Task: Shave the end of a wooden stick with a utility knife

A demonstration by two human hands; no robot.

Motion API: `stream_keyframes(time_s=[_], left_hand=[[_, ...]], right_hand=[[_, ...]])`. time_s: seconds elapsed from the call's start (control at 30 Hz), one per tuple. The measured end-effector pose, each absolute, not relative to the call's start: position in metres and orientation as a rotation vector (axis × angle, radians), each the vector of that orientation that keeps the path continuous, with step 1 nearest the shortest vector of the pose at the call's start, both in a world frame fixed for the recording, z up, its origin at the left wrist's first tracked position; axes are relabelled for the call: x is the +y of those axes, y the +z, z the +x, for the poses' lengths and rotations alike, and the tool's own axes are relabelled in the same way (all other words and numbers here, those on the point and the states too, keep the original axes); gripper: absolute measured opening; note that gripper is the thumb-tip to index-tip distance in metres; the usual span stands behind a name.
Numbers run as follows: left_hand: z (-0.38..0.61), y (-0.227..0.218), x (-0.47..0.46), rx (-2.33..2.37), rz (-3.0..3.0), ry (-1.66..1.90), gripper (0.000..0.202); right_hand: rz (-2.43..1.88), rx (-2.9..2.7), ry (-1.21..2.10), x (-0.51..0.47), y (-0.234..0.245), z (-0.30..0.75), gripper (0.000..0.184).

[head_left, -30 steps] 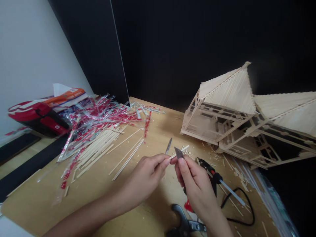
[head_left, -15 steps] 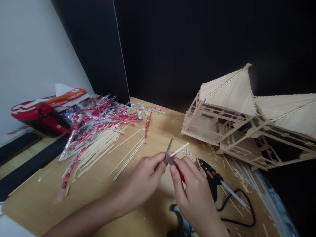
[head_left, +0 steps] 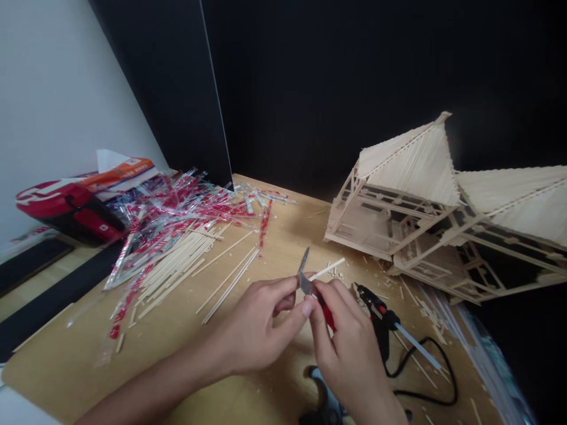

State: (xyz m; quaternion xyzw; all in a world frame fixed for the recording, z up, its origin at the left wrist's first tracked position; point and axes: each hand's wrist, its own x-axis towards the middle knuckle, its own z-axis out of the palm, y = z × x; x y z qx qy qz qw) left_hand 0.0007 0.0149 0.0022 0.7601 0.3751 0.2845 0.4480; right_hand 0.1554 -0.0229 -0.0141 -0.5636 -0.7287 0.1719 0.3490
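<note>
Hands [head_left: 348,339] at the blade [head_left: 305,284] — stick [head_left: 330,267] partly hidden

a slim, pale wooden stick [head_left: 328,269] slants up rightward, lower right of frame centre; a flat grey blade [head_left: 305,284] sits at its visible lower end.

- I count two hands [head_left: 261,327]
- One blade [head_left: 305,285]
- One glue gun [head_left: 374,310]
- One glue stick [head_left: 418,342]
- Two roofs [head_left: 411,162]
- One cord [head_left: 454,381]
- Sticks [head_left: 176,265]: more than I can count here
</note>
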Motion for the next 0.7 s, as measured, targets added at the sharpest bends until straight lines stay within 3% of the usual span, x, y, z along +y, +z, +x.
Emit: stream_keyframes(time_s=[0.7], left_hand=[[0.003,-0.009,0.017,0.864,1.619,0.894,0.028]], right_hand=[[-1.512,-1.818,0.048,-0.024,-0.026,0.143,0.016]])
